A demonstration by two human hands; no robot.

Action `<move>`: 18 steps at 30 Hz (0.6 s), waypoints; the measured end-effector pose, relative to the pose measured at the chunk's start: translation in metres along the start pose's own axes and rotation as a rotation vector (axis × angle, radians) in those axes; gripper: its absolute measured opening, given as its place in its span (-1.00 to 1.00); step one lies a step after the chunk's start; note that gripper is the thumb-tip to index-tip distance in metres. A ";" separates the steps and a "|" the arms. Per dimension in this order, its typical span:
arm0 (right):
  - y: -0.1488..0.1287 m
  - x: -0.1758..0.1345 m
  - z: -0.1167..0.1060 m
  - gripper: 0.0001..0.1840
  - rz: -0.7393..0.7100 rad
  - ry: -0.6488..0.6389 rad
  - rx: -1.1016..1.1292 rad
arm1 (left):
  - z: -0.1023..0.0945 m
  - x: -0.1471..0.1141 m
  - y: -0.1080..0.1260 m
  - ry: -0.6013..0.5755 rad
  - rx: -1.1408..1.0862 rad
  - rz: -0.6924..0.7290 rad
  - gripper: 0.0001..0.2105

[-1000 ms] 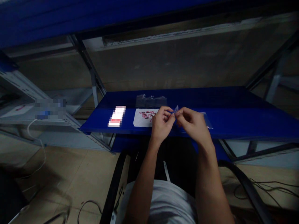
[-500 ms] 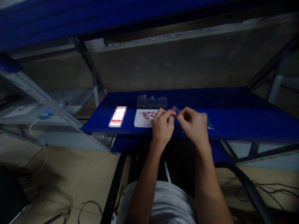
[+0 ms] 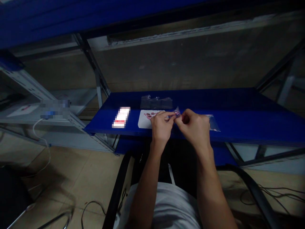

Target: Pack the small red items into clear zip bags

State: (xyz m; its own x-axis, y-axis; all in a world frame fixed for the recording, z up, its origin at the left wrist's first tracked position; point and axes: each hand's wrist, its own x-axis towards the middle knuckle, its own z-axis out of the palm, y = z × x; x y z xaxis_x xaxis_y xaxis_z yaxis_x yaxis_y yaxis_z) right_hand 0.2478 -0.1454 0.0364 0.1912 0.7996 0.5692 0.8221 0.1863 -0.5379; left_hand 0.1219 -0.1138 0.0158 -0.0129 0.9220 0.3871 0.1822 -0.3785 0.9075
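- Left hand, bare, centre of the frame: thumb and fingers closed in a pinch on the left edge of a small clear plastic bag.
- Right hand, bare, just right of centre: thumb and forefinger pinched together at the bag's right side, the remaining fingers curled.
- The bag itself: held between both sets of fingertips, its peak tilted upward; a reddish-pink spot showed in it, too small to identify.
- White flat rectangular sheet, left of centre: partly covered by the left hand.
- Small pink and dark-red pieces: scattered on the sheet.
- Clear flat plastic bags, behind the sheet: laid side by side in a row.
- Clear flat plastic packet, right of centre: just beside the right hand, partly hidden.
- White-and-red pixelated rectangle, left of the sheet.
- Long blue shelf, mid-frame: bore all the loose items above.
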 end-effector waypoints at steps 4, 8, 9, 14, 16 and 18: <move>-0.003 0.000 0.006 -0.76 -0.011 -0.158 0.207 | -0.010 0.004 -0.004 -0.006 -0.051 -0.076 -0.83; 0.014 0.006 0.022 -0.72 0.164 -0.066 0.467 | -0.023 0.007 -0.006 -0.028 -0.239 -0.149 -0.83; 0.020 0.008 0.027 -0.70 0.244 -0.010 0.495 | -0.026 0.008 -0.007 -0.034 -0.286 -0.151 -0.82; 0.042 0.010 0.042 -0.55 0.558 -0.330 0.989 | -0.035 0.010 -0.017 -0.082 -0.399 -0.165 -0.70; 0.045 0.008 0.043 -0.60 0.596 -0.451 1.176 | -0.037 0.011 -0.021 -0.095 -0.390 -0.185 -0.69; 0.047 0.007 0.043 -0.65 0.607 -0.455 1.241 | -0.040 0.011 -0.024 -0.116 -0.368 -0.214 -0.71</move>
State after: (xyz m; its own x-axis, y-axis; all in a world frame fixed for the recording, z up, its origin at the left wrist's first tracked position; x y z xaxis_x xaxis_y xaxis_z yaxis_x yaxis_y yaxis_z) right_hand 0.2645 -0.1065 -0.0113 -0.0436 0.9977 -0.0529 -0.3502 -0.0648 -0.9344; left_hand 0.0776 -0.0978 0.0045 0.1018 0.9780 0.1822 -0.1747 -0.1627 0.9711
